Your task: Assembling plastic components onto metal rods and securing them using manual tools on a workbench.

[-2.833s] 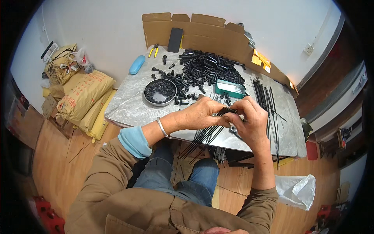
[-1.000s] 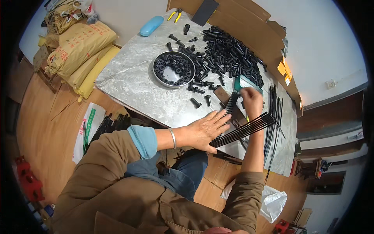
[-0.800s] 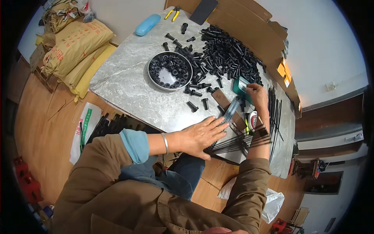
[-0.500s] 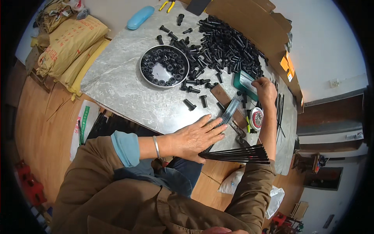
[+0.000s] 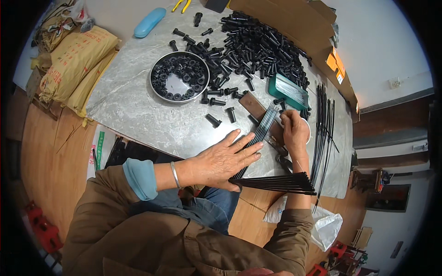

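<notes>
My left hand [image 5: 221, 161] lies flat with its fingers spread over a bundle of thin dark rods [image 5: 264, 126]. Beyond the fingers the rod tips lie close together across a brown flat block [image 5: 252, 105]. Past the thumb, a fan of black rod ends [image 5: 281, 183] sticks out to the right. Close to the tips, my right hand [image 5: 296, 134] has thumb and fingers pinched together; whatever is between them is too small to make out. Just beyond it stands a green open box [image 5: 272, 87] holding thin silvery pieces. A white round container [image 5: 308, 131] is partly hidden by this hand.
A metal bowl [image 5: 152, 87] of small black rings stands left of a heap of black bolt-like parts [image 5: 267, 48]. Several loose ones lie nearer. Long black rods [image 5: 322, 133] lie at the right. A blue case [image 5: 150, 23] and a cardboard sheet [image 5: 285, 20] are farther back.
My right hand has come from the green box nearer to me, beside the rod tips. My left hand stays on the bundle. The view has shifted slightly.
</notes>
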`<state>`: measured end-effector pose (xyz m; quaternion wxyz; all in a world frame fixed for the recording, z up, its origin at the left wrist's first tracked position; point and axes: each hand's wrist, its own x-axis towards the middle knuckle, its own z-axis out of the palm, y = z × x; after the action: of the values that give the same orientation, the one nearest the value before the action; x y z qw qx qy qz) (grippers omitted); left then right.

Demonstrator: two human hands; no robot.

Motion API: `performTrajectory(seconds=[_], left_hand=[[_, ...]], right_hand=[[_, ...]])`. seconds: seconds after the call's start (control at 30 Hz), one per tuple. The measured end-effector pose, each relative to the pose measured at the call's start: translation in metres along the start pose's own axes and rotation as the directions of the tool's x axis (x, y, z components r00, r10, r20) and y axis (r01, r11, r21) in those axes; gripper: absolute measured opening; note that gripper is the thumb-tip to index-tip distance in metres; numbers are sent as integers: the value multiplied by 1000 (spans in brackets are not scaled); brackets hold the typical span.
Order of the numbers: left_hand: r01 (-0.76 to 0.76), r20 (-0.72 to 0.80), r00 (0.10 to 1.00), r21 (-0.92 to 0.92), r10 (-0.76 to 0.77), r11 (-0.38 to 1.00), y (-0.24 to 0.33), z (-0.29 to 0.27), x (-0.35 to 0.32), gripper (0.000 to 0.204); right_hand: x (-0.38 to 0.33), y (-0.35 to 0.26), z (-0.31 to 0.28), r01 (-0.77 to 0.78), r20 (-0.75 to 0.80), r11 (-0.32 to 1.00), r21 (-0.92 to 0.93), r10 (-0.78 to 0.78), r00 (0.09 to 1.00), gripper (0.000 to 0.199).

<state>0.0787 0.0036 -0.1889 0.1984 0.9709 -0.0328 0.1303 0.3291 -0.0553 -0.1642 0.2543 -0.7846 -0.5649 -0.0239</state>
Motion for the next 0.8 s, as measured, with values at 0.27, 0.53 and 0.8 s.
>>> performTrajectory(seconds=[0.27, 0.53, 0.8], left_hand=[[8, -38, 999, 32, -7, 999, 0, 1, 0, 88], [2, 1, 1000, 37, -2, 999, -3, 0, 0, 90], [6, -4, 1000, 43, -5, 999, -2, 0, -1, 90]], right_hand=[[1, 9, 19, -42, -40, 951, 307, 57, 998, 8], [2, 10, 22, -38, -37, 955, 293, 52, 998, 8], [-2, 15, 24, -69, -56, 945, 320, 91, 994, 8]])
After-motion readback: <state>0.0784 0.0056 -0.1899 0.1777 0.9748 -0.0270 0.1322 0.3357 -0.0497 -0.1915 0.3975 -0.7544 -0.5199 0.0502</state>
